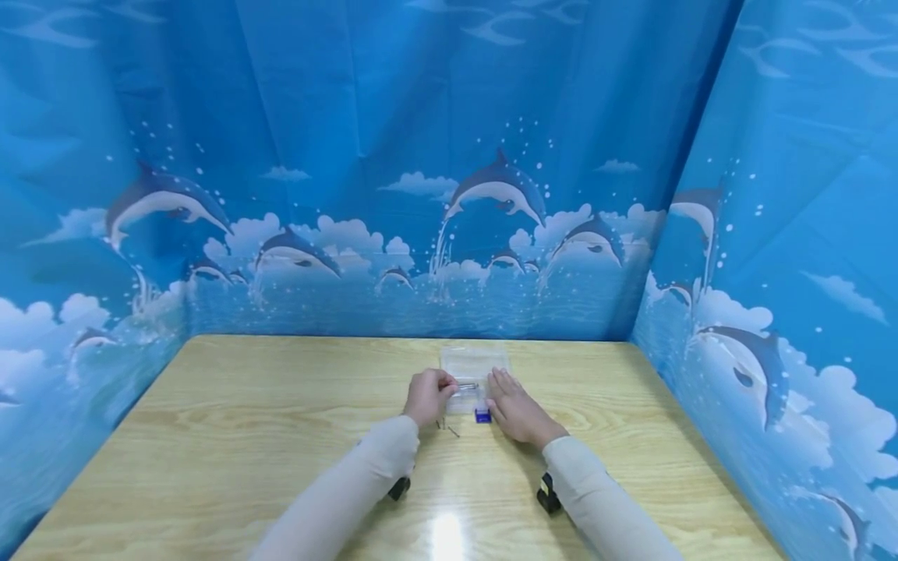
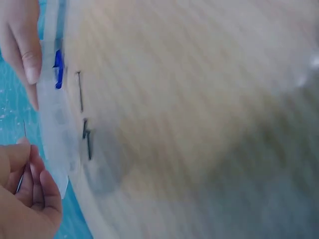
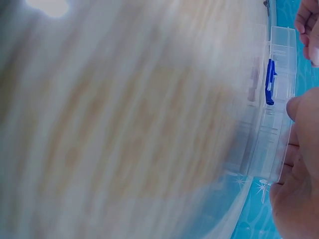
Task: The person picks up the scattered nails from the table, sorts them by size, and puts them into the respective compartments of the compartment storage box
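Observation:
A clear plastic box [image 1: 463, 402] with its lid raised at the back and a blue latch [image 1: 482, 416] at its front stands on the table. My left hand [image 1: 429, 396] is over the box's left part, pinching a thin metal nail between thumb and fingers; the nail's tip [image 2: 24, 129] sticks out in the left wrist view. Several metal nails [image 1: 467, 386] show at the box beside those fingertips. My right hand [image 1: 517, 407] rests on the box's right side, fingers straight. In front of the box lie a few loose dark nails [image 2: 80, 92].
The box stands toward the far side of a light wood-grain table [image 1: 281, 436]. Behind and on the sides hangs a blue curtain [image 1: 351, 156] printed with dolphins. Black straps with cameras [image 1: 549, 494] sit at both wrists.

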`<state>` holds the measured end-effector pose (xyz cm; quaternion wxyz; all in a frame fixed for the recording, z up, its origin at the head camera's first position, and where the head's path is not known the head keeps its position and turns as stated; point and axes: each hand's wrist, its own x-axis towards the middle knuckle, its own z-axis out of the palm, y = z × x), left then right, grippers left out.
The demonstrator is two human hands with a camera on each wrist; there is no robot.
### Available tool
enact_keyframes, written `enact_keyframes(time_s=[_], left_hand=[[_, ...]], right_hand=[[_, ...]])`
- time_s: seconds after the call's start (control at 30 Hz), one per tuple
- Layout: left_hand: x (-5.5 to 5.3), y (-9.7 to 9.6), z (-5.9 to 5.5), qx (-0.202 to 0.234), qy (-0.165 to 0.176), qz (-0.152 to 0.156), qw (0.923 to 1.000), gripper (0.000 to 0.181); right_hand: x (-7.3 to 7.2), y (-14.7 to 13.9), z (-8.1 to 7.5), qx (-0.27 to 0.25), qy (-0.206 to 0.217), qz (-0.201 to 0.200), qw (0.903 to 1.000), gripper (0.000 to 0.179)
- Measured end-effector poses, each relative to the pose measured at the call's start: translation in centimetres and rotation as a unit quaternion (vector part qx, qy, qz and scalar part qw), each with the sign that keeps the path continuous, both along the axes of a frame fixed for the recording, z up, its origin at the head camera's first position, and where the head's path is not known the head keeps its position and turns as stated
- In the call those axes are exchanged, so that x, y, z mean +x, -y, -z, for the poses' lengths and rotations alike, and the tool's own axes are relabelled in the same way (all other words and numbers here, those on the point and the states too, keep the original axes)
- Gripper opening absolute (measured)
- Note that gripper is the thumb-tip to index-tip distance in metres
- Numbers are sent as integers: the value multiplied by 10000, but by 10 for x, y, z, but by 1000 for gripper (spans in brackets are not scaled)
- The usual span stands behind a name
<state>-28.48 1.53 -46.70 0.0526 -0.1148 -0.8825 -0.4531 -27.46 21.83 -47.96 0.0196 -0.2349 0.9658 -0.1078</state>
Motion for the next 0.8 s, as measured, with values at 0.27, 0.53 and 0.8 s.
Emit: enact_keyframes(time_s=[0.27,0.53,0.8], left_hand=[[2,-10,12,-9,-305,-365,9989,5],[1,-11,12,-2,-174,-379,9991,4],[-2,-7,12,35,62,-332,9994,4]], right_hand=[[-1,-1,2,22,-42,10,10000,55],[-2,0,1,1,-32,16,10000,56],[-3,-1,3,11,-51,7,10000,55]])
